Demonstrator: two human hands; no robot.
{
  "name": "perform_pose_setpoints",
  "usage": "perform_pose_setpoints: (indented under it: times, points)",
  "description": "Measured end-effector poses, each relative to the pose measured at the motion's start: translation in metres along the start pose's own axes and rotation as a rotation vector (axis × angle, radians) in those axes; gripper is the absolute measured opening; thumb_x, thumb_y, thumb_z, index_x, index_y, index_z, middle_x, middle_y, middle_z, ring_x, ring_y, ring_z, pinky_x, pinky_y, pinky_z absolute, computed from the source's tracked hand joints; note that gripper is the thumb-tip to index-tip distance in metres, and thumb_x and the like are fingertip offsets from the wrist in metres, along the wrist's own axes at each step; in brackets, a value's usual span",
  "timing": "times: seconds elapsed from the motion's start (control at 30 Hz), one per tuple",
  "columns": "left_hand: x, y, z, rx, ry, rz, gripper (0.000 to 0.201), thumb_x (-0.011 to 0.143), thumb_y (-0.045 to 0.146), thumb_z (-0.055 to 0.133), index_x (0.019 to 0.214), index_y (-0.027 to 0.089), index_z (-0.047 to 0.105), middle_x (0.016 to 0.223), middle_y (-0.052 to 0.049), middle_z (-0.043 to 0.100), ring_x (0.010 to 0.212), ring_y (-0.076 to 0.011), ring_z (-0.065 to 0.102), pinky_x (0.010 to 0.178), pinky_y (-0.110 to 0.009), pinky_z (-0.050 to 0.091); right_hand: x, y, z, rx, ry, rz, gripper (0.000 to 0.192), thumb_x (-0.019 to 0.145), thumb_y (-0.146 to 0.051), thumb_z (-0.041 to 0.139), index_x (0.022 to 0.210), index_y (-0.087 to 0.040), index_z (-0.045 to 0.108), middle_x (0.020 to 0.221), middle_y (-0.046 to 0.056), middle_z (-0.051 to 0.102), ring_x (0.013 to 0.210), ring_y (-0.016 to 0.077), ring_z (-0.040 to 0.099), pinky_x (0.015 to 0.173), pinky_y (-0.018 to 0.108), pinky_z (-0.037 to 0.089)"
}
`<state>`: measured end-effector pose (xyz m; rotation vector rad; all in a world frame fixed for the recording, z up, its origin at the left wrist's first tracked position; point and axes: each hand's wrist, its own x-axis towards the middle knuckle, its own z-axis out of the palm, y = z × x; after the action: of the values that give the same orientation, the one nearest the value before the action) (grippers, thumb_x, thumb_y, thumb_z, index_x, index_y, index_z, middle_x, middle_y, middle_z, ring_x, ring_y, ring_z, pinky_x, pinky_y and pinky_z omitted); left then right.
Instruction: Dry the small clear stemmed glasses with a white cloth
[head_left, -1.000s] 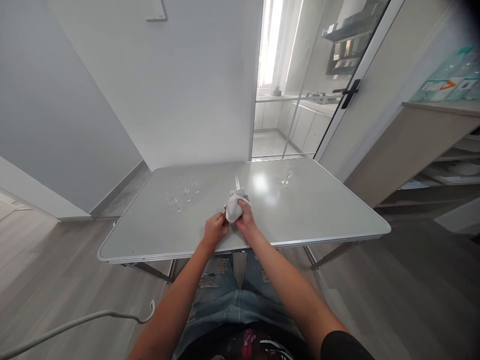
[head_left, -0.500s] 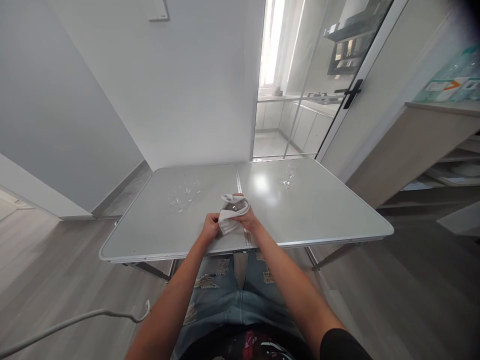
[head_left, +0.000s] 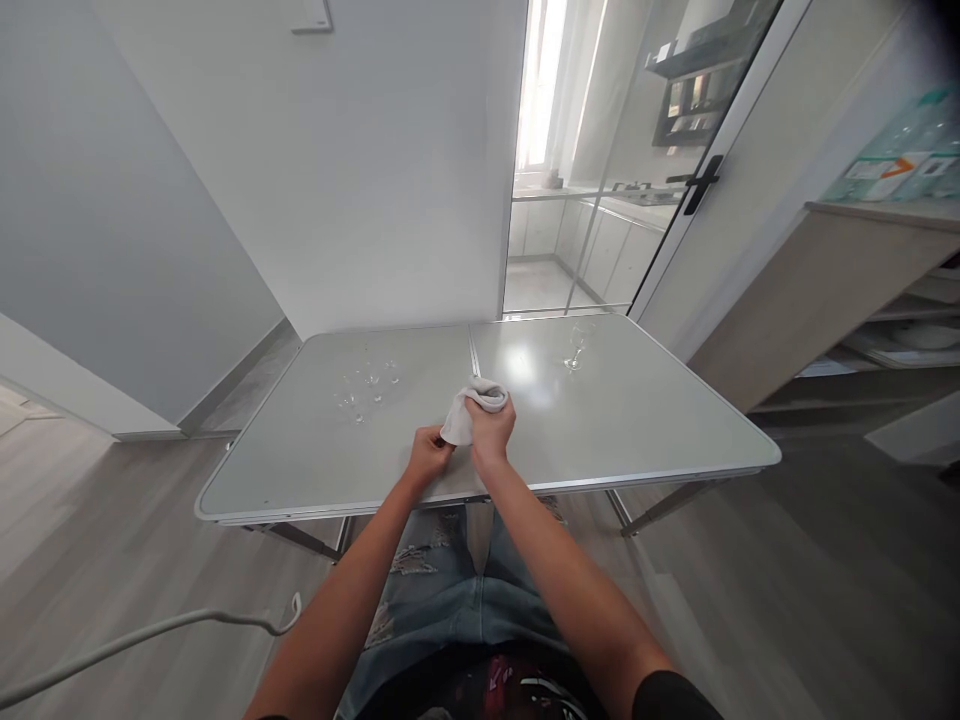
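Note:
A white cloth (head_left: pixel 459 418) is wrapped around a stemmed glass, which the cloth and fingers now hide almost wholly. My right hand (head_left: pixel 491 425) is closed around the upper part of the cloth, whose rolled edge forms a ring above the fingers. Lower and to the left, my left hand (head_left: pixel 429 453) has its fingers closed at the foot end of the wrapped glass; the exact grip is hidden. Both hands are just above the near middle of the grey folding table (head_left: pixel 600 425).
Several small clear stemmed glasses (head_left: pixel 373 380) stand at the table's left. One larger stemmed glass (head_left: pixel 575 348) stands at the back right. A pale cable (head_left: pixel 150 632) rises at the lower left. Behind the table are a wall (head_left: pixel 390 180) and a glass door (head_left: pixel 592 230).
My right hand has turned over and closed around the cloth, its back now toward me. The glass bowl seen inside the cloth earlier is covered. My left hand has shifted slightly right.

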<state>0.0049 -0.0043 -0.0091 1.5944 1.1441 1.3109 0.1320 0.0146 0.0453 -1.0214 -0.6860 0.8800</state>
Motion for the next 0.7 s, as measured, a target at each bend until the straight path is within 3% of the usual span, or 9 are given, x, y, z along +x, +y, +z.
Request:
perform_pose_setpoints:
  times: [0.07, 0.27, 0.4, 0.47, 0.57, 0.7]
  points:
    - [0.0, 0.0, -0.001, -0.036, -0.019, -0.024, 0.028, 0.066, 0.024, 0.064, 0.046, 0.014, 0.047, 0.048, 0.005, 0.037, 0.051, -0.0058, 0.03, 0.051, -0.02, 0.022, -0.005, -0.002, 0.002, -0.049, -0.004, -0.027, 0.044, 0.061, -0.035, 0.083, 0.099, -0.019, 0.067, 0.096, 0.004, 0.073, 0.084, 0.0184, 0.064, 0.077, 0.031, 0.055]
    - [0.003, -0.004, -0.005, -0.234, -0.037, -0.138, 0.024, 0.064, 0.028, 0.068, 0.049, 0.013, 0.056, 0.046, 0.003, 0.045, 0.046, -0.0061, 0.034, 0.049, -0.02, 0.026, 0.014, -0.007, -0.017, 0.223, -0.551, 0.06, 0.052, 0.051, -0.031, 0.092, 0.095, -0.02, 0.066, 0.091, 0.002, 0.071, 0.081, 0.018, 0.065, 0.075, 0.031, 0.054]
    - [0.001, 0.003, -0.006, -0.422, -0.239, -0.231, 0.037, 0.069, 0.039, 0.075, 0.05, 0.014, 0.055, 0.045, 0.004, 0.04, 0.044, -0.0059, 0.032, 0.048, -0.022, 0.028, 0.035, -0.007, -0.03, 0.354, -0.897, 0.102, 0.061, 0.037, -0.042, 0.096, 0.082, -0.023, 0.06, 0.084, 0.001, 0.068, 0.079, 0.0206, 0.065, 0.072, 0.034, 0.054]
    - [0.0, 0.006, -0.006, -0.508, -0.31, -0.26, 0.043, 0.071, 0.044, 0.076, 0.05, 0.015, 0.052, 0.046, 0.005, 0.037, 0.044, -0.0059, 0.031, 0.049, -0.023, 0.03, 0.04, -0.004, -0.029, 0.389, -0.989, 0.14, 0.064, 0.031, -0.05, 0.095, 0.075, -0.024, 0.055, 0.077, 0.0, 0.066, 0.076, 0.0227, 0.065, 0.071, 0.038, 0.054]
    - [0.001, 0.006, -0.006, -0.508, -0.268, -0.242, 0.043, 0.073, 0.044, 0.075, 0.05, 0.015, 0.053, 0.046, 0.005, 0.037, 0.044, -0.0062, 0.031, 0.049, -0.023, 0.029, 0.037, 0.003, -0.021, 0.397, -0.867, 0.167, 0.059, 0.038, -0.049, 0.093, 0.077, -0.025, 0.055, 0.074, -0.002, 0.066, 0.073, 0.0214, 0.066, 0.069, 0.037, 0.055]
    - [0.003, -0.002, -0.006, -0.277, -0.034, -0.167, 0.031, 0.067, 0.034, 0.071, 0.048, 0.015, 0.056, 0.045, 0.001, 0.046, 0.046, -0.0077, 0.035, 0.048, -0.022, 0.025, 0.018, 0.009, 0.001, 0.331, -0.527, 0.192, 0.045, 0.054, -0.038, 0.086, 0.087, -0.022, 0.061, 0.084, 0.0, 0.07, 0.075, 0.0188, 0.066, 0.068, 0.031, 0.055]
